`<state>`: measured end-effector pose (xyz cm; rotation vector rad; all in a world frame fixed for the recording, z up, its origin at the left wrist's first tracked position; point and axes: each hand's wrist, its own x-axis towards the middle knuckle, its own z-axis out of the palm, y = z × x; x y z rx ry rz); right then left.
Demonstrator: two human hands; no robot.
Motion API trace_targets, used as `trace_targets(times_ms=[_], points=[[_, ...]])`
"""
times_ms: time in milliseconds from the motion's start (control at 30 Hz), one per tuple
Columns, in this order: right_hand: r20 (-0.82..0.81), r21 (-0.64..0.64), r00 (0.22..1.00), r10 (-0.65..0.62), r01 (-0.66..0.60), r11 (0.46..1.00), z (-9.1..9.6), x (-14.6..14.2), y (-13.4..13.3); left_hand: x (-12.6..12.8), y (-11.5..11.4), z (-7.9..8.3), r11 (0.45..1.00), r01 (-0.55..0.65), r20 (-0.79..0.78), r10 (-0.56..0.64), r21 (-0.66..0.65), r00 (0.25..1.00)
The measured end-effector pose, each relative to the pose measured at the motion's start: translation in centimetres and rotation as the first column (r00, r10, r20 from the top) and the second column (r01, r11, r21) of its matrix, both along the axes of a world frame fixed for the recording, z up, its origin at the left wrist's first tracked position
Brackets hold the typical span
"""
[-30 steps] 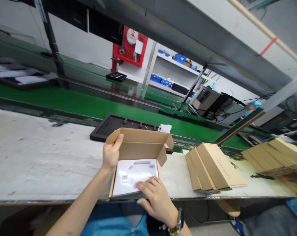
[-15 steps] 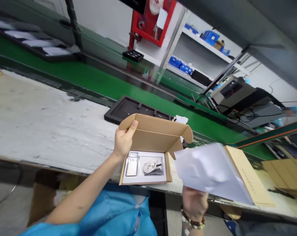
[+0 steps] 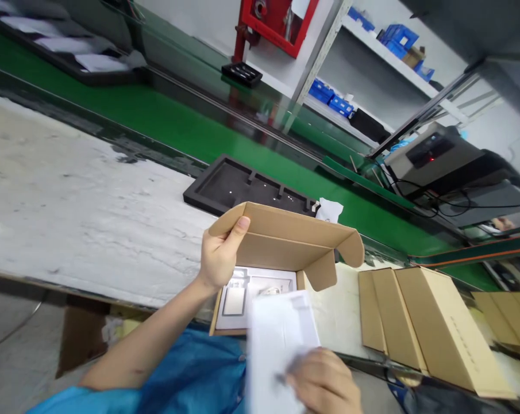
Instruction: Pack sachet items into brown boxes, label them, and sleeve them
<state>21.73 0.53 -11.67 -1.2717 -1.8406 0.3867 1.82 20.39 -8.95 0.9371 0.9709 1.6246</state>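
Observation:
An open brown cardboard box [image 3: 285, 247] sits at the near edge of the white table [image 3: 70, 207]. My left hand [image 3: 220, 256] grips the left end of its raised lid, thumb on top. Inside lies a white insert [image 3: 238, 299] with a small rectangular part and a coiled cable, partly hidden. My right hand [image 3: 324, 382] is closed on a white moulded tray [image 3: 277, 339], held in front of the box's near right side, blurred by motion.
A black foam tray [image 3: 234, 184] lies behind the box beside a green conveyor belt [image 3: 156, 135]. Closed brown boxes [image 3: 419, 328] are stacked to the right. A grey machine [image 3: 436, 158] with cables stands at the back right, with shelves of blue bins [image 3: 328, 103] behind.
My right hand lifted the white tray out of the box, swung it to the right, and has now brought it back down in front of the box. The left hand keeps hold of the lid.

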Motion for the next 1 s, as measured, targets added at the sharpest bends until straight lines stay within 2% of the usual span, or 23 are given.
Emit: trace_targets(times_ms=[67, 133, 233, 333, 400, 500, 567, 633, 700, 767, 833, 900, 1000], points=[[0.237, 0.030, 0.962, 0.133, -0.144, 0.989, 0.0, -0.8, 1.7, 0.0, 0.0, 0.1, 1.000, 0.008, 0.001, -0.008, -0.020, 1.000], [0.417, -0.015, 0.888, 0.195, -0.208, 0.978, 0.1, -1.2, 3.4, -0.1, 0.0, 0.3, 1.000, 0.002, -0.016, -0.002, -0.021, 1.000], [0.509, -0.144, 0.824, 0.251, -0.206, 0.968, 0.4, -1.3, 5.2, -0.2, -0.1, 0.5, 1.000, 0.004, -0.034, -0.004, -0.003, 0.999], [0.548, -0.277, 0.768, 0.331, -0.207, 0.938, 1.0, -1.2, 5.8, -0.2, -0.2, 0.5, 0.999, 0.046, -0.014, -0.046, -0.012, 0.999], [0.556, -0.291, 0.750, 0.357, -0.226, 0.930, 1.3, -1.1, 5.7, -0.1, -0.2, 0.4, 0.998, 0.063, 0.001, -0.063, -0.027, 0.998], [0.573, -0.196, 0.759, 0.310, -0.240, 0.951, 1.2, -0.9, 5.5, -0.1, 0.0, 0.2, 0.998, 0.061, 0.004, -0.061, -0.034, 0.998], [0.558, -0.089, 0.798, 0.225, -0.212, 0.973, 0.8, -0.6, 5.3, -0.1, 0.1, 0.2, 0.998, 0.050, 0.004, -0.050, -0.038, 0.999], [0.518, 0.016, 0.850, 0.090, -0.116, 0.993, 0.3, -0.5, 5.2, -0.1, 0.1, 0.3, 0.997, 0.050, 0.018, -0.049, -0.061, 0.999], [0.460, 0.069, 0.887, -0.030, -0.002, 0.998, -0.2, -0.4, 5.3, -0.2, 0.1, 0.4, 0.992, 0.075, 0.020, -0.073, -0.106, 0.997], [0.396, 0.108, 0.915, -0.081, 0.041, 0.993, -0.6, -0.6, 5.5, -0.4, 0.1, 0.4, 0.985, 0.081, -0.006, -0.083, -0.154, 0.997], [0.333, 0.191, 0.942, -0.048, -0.017, 0.981, -1.2, -0.8, 5.9, -0.8, 0.1, 0.1, 0.980, 0.064, -0.048, -0.074, -0.190, 0.996], [0.289, 0.320, 0.957, -0.030, -0.068, 0.945, -1.9, -1.0, 6.3, -1.2, -0.1, -0.5, 0.967, 0.064, -0.094, -0.089, -0.247, 0.992], [0.311, 0.466, 0.938, -0.151, -0.013, 0.885, -3.1, -1.4, 6.7, -1.9, -0.5, -1.6, 0.927, 0.048, -0.200, -0.130, -0.372, 0.971]])
